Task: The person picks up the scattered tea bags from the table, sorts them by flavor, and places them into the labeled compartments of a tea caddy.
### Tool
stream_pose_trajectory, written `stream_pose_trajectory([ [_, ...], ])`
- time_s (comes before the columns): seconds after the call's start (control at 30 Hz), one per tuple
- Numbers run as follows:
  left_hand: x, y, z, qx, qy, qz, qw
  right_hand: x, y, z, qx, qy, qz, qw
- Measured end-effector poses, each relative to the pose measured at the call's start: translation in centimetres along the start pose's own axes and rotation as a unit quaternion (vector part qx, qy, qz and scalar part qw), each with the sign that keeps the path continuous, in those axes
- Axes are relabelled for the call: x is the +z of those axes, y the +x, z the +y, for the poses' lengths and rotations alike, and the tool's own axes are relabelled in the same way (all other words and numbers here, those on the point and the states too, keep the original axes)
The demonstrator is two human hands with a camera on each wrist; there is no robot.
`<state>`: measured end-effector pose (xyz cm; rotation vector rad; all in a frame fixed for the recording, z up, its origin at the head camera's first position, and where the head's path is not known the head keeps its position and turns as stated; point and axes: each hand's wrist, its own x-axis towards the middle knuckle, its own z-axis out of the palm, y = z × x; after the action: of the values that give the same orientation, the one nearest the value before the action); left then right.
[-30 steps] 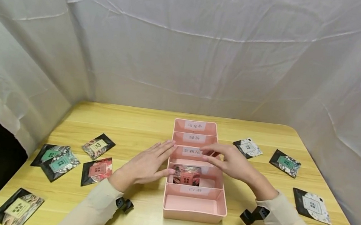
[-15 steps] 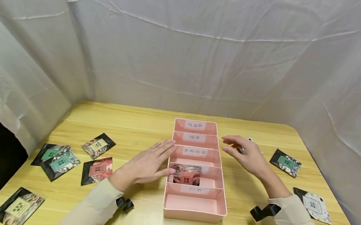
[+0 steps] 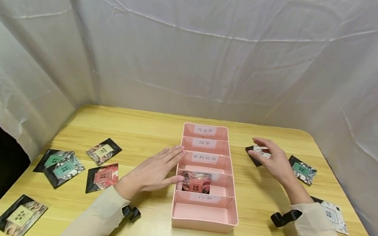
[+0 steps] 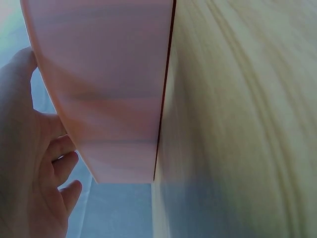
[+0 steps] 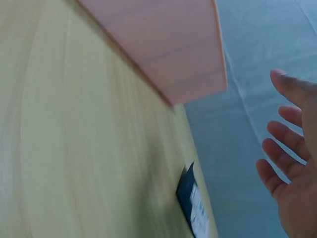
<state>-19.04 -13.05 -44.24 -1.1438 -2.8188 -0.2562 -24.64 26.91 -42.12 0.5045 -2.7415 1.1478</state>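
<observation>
A long pink divided box [image 3: 203,225] stands mid-table, with paper labels on its compartment walls. My left hand [image 3: 153,173] rests on its left rim, fingers straight; the left wrist view shows the fingertips [image 4: 69,166] at the edge of the pink wall. One red tea packet [image 3: 196,182] lies in the second compartment from the front. To the right, my right hand [image 3: 274,163] hovers over a black-and-white tea packet [image 3: 255,158], thumb and fingers spread apart and partly covering it. In the right wrist view, that packet [image 5: 193,203] lies below the open hand [image 5: 292,144].
On the right lie a green-labelled packet [image 3: 302,170] and a white-labelled packet [image 3: 333,217], the latter partly behind the right sleeve. Several packets lie left, including a red one [image 3: 103,178] and a yellow-labelled one [image 3: 20,216]. A grey-white cloth [image 3: 196,63] hangs behind the table.
My right hand has moved from above the box's middle compartment out to the right, over the black-and-white packet. My left hand has stayed on the box rim.
</observation>
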Motion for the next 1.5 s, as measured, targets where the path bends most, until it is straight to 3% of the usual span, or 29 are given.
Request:
stream_pose_trajectory([
  [0.23,-0.1,0.1,-0.1,0.0,-0.002,0.003,1.0,-0.5,0.5,2.3,0.02,-0.02,0.013,0.9995],
  [0.67,0.2,0.0,0.0,-0.005,-0.001,-0.003,1.0,-1.3,0.9,6.1,0.045,-0.059,-0.029,0.9968],
  [0.87,0.1,0.0,0.0,-0.003,0.001,-0.003,1.0,-1.4,1.1,7.3,0.064,-0.081,-0.052,0.9933],
  [1.2,0.1,-0.1,0.1,-0.005,-0.002,-0.002,1.0,-1.3,1.4,9.1,0.069,-0.129,-0.055,0.9877],
  [1.5,0.2,-0.1,0.0,0.005,0.002,0.008,1.0,-1.1,1.4,10.2,0.088,-0.126,-0.065,0.9859],
])
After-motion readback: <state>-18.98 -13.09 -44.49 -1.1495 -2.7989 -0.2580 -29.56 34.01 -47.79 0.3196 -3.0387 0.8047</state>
